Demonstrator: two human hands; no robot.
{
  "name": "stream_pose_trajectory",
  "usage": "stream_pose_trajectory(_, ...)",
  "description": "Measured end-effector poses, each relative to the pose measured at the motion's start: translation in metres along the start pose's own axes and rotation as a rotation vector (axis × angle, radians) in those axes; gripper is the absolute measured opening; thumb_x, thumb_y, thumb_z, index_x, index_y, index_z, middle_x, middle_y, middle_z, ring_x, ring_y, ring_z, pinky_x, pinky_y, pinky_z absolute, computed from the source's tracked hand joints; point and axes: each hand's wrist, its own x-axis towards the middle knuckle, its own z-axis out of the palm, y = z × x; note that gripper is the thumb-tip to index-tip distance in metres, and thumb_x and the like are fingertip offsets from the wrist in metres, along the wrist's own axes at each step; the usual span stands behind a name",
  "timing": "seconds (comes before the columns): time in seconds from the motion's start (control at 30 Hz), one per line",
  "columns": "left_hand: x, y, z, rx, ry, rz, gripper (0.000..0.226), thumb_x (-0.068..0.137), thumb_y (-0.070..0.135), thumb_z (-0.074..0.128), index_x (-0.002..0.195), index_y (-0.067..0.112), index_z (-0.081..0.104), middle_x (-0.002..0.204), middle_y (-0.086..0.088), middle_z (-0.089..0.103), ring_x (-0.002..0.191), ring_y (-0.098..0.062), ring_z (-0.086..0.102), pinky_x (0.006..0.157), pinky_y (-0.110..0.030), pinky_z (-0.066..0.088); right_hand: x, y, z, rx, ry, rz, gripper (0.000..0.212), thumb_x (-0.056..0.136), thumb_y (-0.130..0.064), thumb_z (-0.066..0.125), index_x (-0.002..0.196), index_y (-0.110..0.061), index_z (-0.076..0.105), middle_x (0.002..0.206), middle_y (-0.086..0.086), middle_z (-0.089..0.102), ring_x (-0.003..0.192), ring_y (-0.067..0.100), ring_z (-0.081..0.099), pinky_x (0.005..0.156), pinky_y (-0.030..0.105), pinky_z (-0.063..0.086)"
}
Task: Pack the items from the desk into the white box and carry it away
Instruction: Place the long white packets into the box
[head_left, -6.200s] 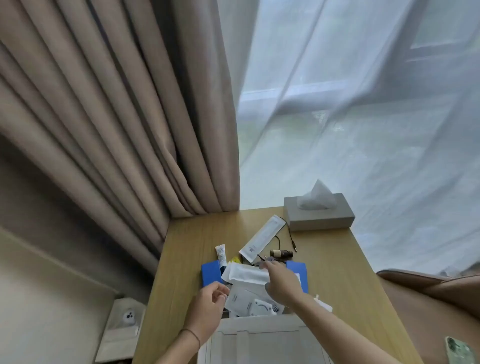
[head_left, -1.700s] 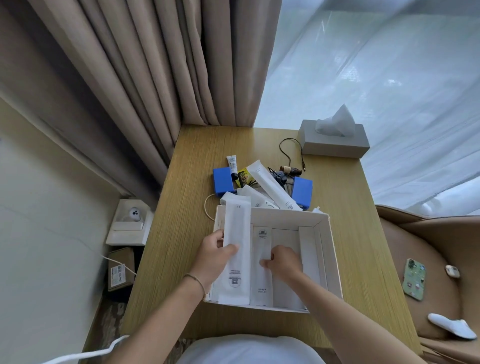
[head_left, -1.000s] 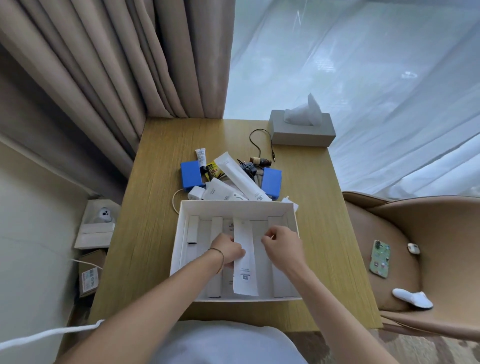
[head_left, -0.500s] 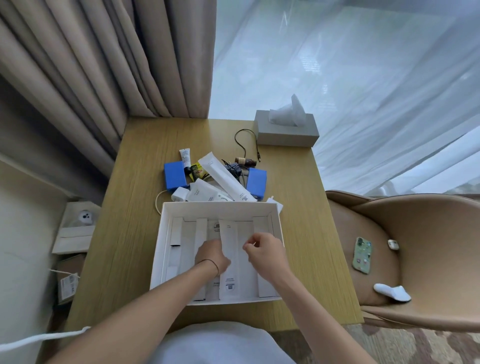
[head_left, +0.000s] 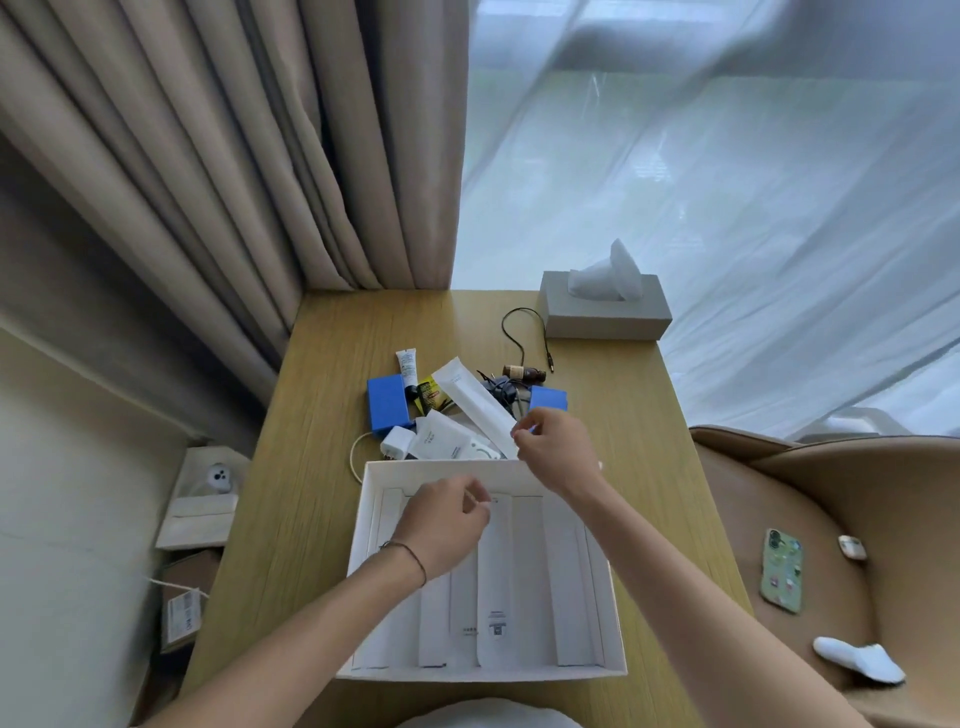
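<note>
The white box (head_left: 613, 618) lies open on the near part of the wooden desk (head_left: 322, 499), with several long white packets (head_left: 493, 587) lying side by side in it. My left hand (head_left: 441, 525) hovers over the box's far left part, fingers curled, holding nothing that I can see. My right hand (head_left: 556, 452) reaches past the box's far rim and pinches the near end of a long white packet (head_left: 475, 402) in the pile behind the box. That pile holds two blue boxes (head_left: 387, 408), a white tube (head_left: 406, 364), a small brown bottle (head_left: 522, 372), a white charger (head_left: 397, 441) and a flat white pouch (head_left: 447, 439).
A grey tissue box (head_left: 605, 312) stands at the desk's far right corner, with a black cable (head_left: 519, 327) beside it. Curtains hang behind the desk. A tan armchair (head_left: 852, 519) on the right holds a phone (head_left: 782, 569). A low shelf (head_left: 200, 512) stands left of the desk.
My right hand has left the box and reached forward to the long white packet in the pile. My left hand has shifted slightly toward the box's far side.
</note>
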Motion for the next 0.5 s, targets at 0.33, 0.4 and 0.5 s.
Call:
stream_pose_trajectory(0.33, 0.031, 0.029, -0.053, -0.086, 0.087, 0.015, 0.007, 0.093, 0.025, 0.061, 0.092, 0.028, 0.067, 0.088, 0.01, 0.069, 0.087, -0.006, 0.064, 0.072, -0.024, 0.053, 0.095, 0.008, 0.035, -0.398, -0.203, -0.033, 0.031, 0.084, -0.01, 0.055, 0.115, -0.015, 0.055, 0.107, 0.005, 0.064, 0.091, 0.025, 0.061, 0.062, 0.035, 0.046)
stream_pose_trajectory(0.4, 0.037, 0.028, -0.057, -0.063, 0.096, 0.007, 0.008, 0.092, 0.025, 0.062, 0.089, 0.028, 0.067, 0.085, 0.01, 0.069, 0.084, -0.006, 0.064, 0.07, -0.022, 0.051, 0.103, 0.011, 0.043, -0.448, -0.208, -0.05, 0.031, 0.083, -0.011, 0.061, 0.112, -0.015, 0.052, 0.107, 0.006, 0.064, 0.089, 0.025, 0.058, 0.059, 0.033, 0.042)
stream_pose_trajectory(0.5, 0.045, 0.025, -0.06, -0.021, 0.104, -0.006, 0.008, 0.092, 0.023, 0.061, 0.088, 0.028, 0.067, 0.083, 0.011, 0.067, 0.079, -0.001, 0.061, 0.059, -0.01, 0.042, 0.109, 0.015, 0.054, -0.515, -0.198, -0.097, 0.035, 0.078, -0.015, 0.068, 0.103, -0.018, 0.044, 0.103, 0.006, 0.063, 0.082, 0.026, 0.054, 0.056, 0.032, 0.038)
